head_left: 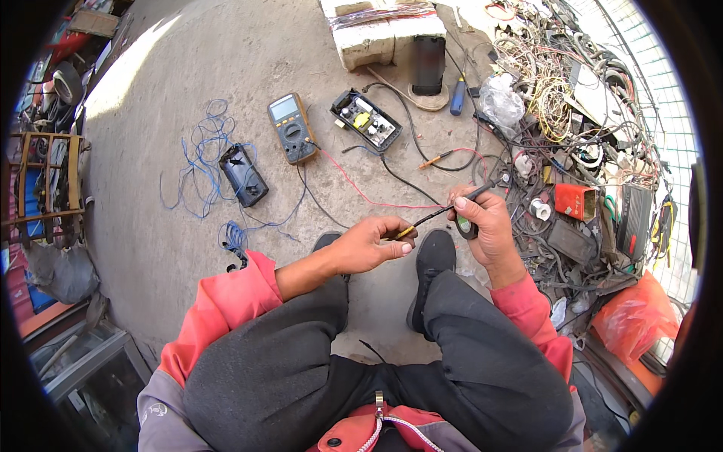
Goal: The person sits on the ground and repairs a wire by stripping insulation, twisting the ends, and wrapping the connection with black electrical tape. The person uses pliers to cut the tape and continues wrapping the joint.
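Pinched in my left hand (pixel 369 245) is the yellow end of a thin black rod-like piece (pixel 431 217), perhaps a test probe. Its other end runs into my right hand (pixel 486 218), whose fingers close around it. A roll of black tape (pixel 466 226) with a green core label hangs under the right fingers. Beyond my hands lies a grey multimeter (pixel 292 129) with a red lead and a black lead. Beside it, an opened black case (pixel 367 120) shows a circuit board. An orange-brown test probe (pixel 432 161) on a red wire rests farther right.
Left of the multimeter are an empty black case half (pixel 243 175) and tangled blue wire (pixel 197 169). A phone (pixel 428 64) leans on a white foam block (pixel 369 41), near a blue-handled screwdriver (pixel 458 96). Scrap cables (pixel 553 113) heap along the right.
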Demonstrator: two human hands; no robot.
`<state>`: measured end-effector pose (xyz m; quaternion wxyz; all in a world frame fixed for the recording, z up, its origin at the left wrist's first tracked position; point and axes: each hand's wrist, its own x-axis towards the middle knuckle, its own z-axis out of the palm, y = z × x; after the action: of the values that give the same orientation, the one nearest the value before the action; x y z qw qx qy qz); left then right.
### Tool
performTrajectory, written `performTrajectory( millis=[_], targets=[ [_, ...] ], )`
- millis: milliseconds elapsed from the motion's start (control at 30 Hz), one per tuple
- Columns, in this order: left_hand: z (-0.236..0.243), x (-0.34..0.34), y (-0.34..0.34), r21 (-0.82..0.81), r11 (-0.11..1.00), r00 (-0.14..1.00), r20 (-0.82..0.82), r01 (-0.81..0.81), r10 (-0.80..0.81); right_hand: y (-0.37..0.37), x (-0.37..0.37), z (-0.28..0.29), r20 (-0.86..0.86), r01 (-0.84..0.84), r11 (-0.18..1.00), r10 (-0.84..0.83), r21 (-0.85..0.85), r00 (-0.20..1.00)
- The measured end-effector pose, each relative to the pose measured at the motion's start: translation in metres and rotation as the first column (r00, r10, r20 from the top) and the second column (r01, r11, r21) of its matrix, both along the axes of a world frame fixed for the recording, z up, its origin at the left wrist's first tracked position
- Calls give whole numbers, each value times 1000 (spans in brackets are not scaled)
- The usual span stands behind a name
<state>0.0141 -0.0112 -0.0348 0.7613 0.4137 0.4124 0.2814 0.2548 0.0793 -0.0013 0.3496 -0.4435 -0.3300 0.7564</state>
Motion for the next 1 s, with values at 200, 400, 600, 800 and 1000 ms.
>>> performTrajectory(
  millis=[200, 400, 600, 800, 1000],
  targets=[
    [-30, -14, -12, 215, 970, 964, -259, 113, -54, -1, 19, -6, 2, 69, 997, -69, -37, 998],
    [-47, -26, -29, 146, 984, 936, -350, 100, -43, 2, 36, -9, 19, 173, 982, -172, -80, 985],
    [-49, -41, -35, 202, 972, 918, -394, 123, -35, 3, 57, -24, 36, 301, 940, -300, -157, 953],
    [-43, -47, -36, 88, 996, 928, -372, 25, 10, -3, 76, -52, 146, 440, 859, -415, -261, 898],
    [-26, -43, -29, 102, 995, 911, -411, 10, 33, -16, 80, -66, 266, 517, 799, -449, -308, 853]
  ],
)
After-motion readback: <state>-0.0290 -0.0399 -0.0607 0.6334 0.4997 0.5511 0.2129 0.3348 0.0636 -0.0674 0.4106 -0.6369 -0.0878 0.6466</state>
